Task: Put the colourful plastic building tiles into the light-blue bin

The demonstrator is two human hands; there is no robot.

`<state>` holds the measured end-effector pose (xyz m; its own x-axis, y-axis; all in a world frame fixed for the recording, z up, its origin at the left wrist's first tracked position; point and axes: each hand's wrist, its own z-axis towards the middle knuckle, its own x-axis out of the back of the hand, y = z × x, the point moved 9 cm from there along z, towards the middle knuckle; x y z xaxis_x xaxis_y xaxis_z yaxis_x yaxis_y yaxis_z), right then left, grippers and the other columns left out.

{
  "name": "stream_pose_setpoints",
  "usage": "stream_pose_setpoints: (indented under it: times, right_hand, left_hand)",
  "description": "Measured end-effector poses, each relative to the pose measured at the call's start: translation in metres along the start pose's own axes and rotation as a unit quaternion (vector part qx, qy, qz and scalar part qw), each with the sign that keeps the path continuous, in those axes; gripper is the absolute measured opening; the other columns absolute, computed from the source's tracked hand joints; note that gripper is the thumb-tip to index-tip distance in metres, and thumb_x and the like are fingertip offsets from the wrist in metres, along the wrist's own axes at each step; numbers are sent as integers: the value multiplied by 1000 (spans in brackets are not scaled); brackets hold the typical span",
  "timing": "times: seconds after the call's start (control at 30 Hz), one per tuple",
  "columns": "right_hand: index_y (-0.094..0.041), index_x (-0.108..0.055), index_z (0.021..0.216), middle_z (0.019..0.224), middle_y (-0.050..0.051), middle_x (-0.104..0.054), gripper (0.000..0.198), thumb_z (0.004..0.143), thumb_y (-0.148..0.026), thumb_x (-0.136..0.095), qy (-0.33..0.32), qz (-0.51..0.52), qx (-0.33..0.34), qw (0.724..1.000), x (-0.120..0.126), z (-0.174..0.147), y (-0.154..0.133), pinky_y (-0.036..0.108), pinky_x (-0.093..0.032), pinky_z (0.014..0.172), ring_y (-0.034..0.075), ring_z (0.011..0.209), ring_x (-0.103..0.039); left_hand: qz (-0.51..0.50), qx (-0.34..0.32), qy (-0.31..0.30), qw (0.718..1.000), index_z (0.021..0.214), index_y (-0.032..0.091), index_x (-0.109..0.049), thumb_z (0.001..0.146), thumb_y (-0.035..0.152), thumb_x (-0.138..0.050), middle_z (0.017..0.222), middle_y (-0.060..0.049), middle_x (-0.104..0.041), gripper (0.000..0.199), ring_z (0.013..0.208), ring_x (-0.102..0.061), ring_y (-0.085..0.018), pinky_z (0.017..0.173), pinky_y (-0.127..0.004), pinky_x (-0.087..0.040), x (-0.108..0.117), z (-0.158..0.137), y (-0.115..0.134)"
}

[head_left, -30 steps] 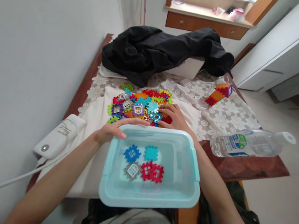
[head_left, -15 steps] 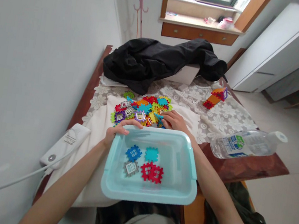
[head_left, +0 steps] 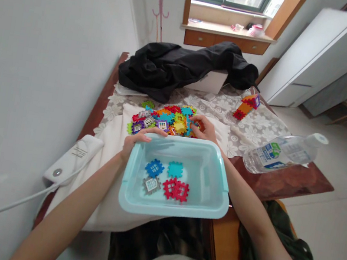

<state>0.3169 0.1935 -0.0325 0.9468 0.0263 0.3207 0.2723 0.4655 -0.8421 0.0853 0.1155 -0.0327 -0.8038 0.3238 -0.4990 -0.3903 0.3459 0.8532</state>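
Left hand [head_left: 137,141]: fingers curled over far left rim of pale blue tub [head_left: 211,202], frame centre.
Right hand [head_left: 204,128]: fingers closed, pinching tile at edge of toy tile pile [head_left: 162,120], just above tub.
Tub contents: five tiles [head_left: 167,180].

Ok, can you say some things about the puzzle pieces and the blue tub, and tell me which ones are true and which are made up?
1. The left hand grips the far left corner of the light blue tub. True.
2. The tub has no pieces in it. False: a few pieces lie on its bottom, among them blue, teal, grey and red ones.
3. The right hand is at the pile of colourful pieces on the white cloth. True.
4. The water bottle stands upright. False: it lies on its side at the table's right edge.
5. A black jacket lies at the far end of the table. True.
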Motion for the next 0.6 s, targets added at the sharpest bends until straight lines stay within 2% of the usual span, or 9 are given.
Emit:
stream_pose_setpoints:
  times: [0.07, 0.13, 0.33, 0.4, 0.47, 0.53, 0.6]
  right_hand:
    - [-24, -66, 112, 111, 7, -73, 40, 91, -57, -73, 11, 71, -9, 997, 5, 2, -7, 39, -59, 93, 23, 100, -68]
    - [-25, -67, 113, 109, 6, -72, 45, 88, -60, -79, -6, 125, -13, 992, 8, 4, -17, 36, -59, 86, 21, 97, -67]
    - [-26, -71, 106, 108, 4, -72, 47, 80, -60, -90, -139, 196, 5, 971, 8, 6, -56, 36, -62, 89, 20, 99, -69]
    - [-27, -70, 118, 113, 6, -73, 57, 78, -61, -92, -199, 208, 17, 958, 3, 2, -69, 39, -64, 90, 22, 102, -71]
    - [-28, -64, 137, 123, 9, -73, 77, 77, -70, -88, -237, 206, 27, 949, -3, -2, -75, 45, -64, 93, 27, 109, -73]
    - [-29, -58, 148, 131, 12, -72, 84, 86, -84, -70, -204, 193, 33, 959, -2, -1, -68, 51, -63, 99, 30, 117, -72]
    - [-29, -58, 148, 134, 12, -72, 77, 98, -86, -46, -130, 151, 34, 979, 4, 1, -50, 54, -59, 107, 30, 122, -72]
  left_hand:
    - [5, 0, -1, 1000, 105, 16, -84, 68, 28, -70, 100, -11, -81, 41, 85, -76, -28, 74, -38, -63, -1, 0, -1]
    - [8, 5, -9, 1000, 105, 17, -84, 68, 28, -69, 99, -11, -81, 41, 85, -76, -29, 75, -39, -63, -3, 0, -2]
    - [-11, 16, -26, 999, 103, 13, -84, 68, 26, -67, 97, -13, -81, 41, 81, -76, -28, 72, -37, -62, -9, 2, -7]
    - [-10, 13, -27, 1000, 103, 12, -84, 68, 25, -67, 95, -12, -81, 41, 79, -75, -28, 72, -38, -61, -9, 2, -7]
    - [-11, 10, -27, 1000, 104, 13, -84, 68, 24, -67, 91, -10, -81, 41, 76, -75, -27, 72, -39, -62, -10, 2, -7]
    - [-14, 5, -26, 1000, 104, 13, -83, 68, 25, -67, 89, -10, -80, 41, 74, -75, -27, 74, -40, -62, -10, 2, -6]
    - [-12, -4, -20, 1000, 103, 13, -83, 68, 25, -67, 88, -9, -79, 41, 75, -75, -27, 74, -40, -62, -9, 2, -5]
